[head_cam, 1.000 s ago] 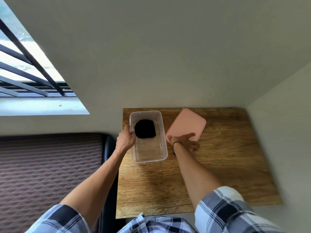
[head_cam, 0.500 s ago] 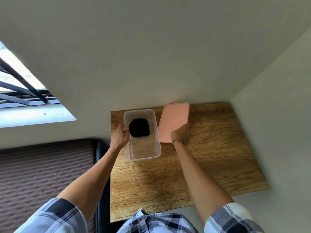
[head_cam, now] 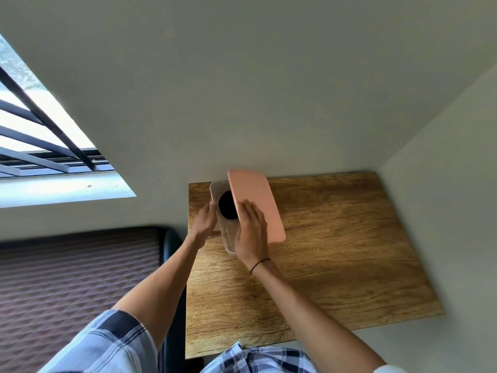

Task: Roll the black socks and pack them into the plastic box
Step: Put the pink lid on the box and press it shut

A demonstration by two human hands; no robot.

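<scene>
A clear plastic box (head_cam: 216, 188) stands at the far left corner of the wooden table (head_cam: 336, 238). Inside it lies a rolled black sock bundle (head_cam: 226, 205), partly hidden. My left hand (head_cam: 205, 220) grips the box's left wall. My right hand (head_cam: 250, 232) holds the pink lid (head_cam: 258, 200), which is tilted above the box's right side and covers most of the box. The near end of the box shows between my two hands.
The table sits in a corner, with walls behind it and on its right. A dark chair edge (head_cam: 172, 238) and a ribbed brown surface (head_cam: 80, 278) lie to the left. A barred window (head_cam: 40, 146) is at the upper left.
My right hand has lifted the pink lid off the table and carried it left over the box. My left hand has stayed on the box's left wall.
</scene>
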